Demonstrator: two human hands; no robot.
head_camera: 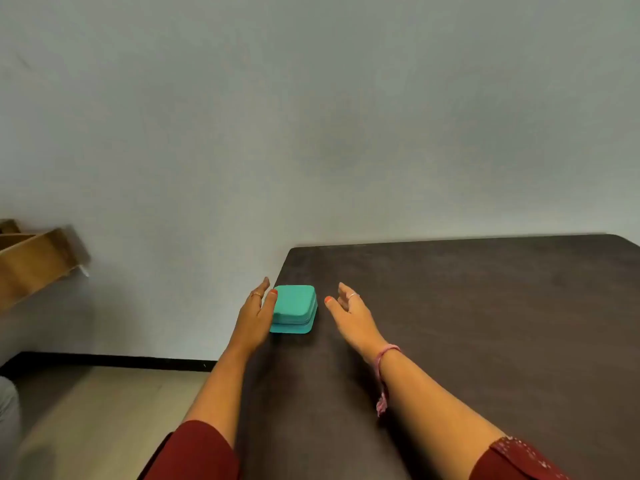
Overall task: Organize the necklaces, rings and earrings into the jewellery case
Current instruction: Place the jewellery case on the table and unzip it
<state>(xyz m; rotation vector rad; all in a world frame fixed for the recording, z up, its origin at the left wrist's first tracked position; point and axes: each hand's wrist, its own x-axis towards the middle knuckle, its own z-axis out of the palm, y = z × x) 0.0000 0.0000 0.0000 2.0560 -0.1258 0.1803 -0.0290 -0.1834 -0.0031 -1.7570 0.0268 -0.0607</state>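
Plain grey-white wall (311, 116) fills most of the view, with a black skirting strip along its foot and pale flooring (104, 410) below left. Dark brown table (485, 341) butts against the wall, its left edge running down toward the viewer. Wooden shelf unit (38, 261) on the wall at far left, blurred.

Teal jewellery case (294, 309) sits closed near the table's far-left corner, lid down, nothing on top.

Left hand (254, 315) at the case's left side: fingers straight and together, thumb tip touching the lid's left edge; ring on one finger. Right hand (349, 313) just right of the case, apart from it, fingers loosely extended, thumb spread, holding nothing; ring on one finger. Pink thread band (384, 358) on the right wrist, its tail hanging. Dark red sleeves on both upper arms.
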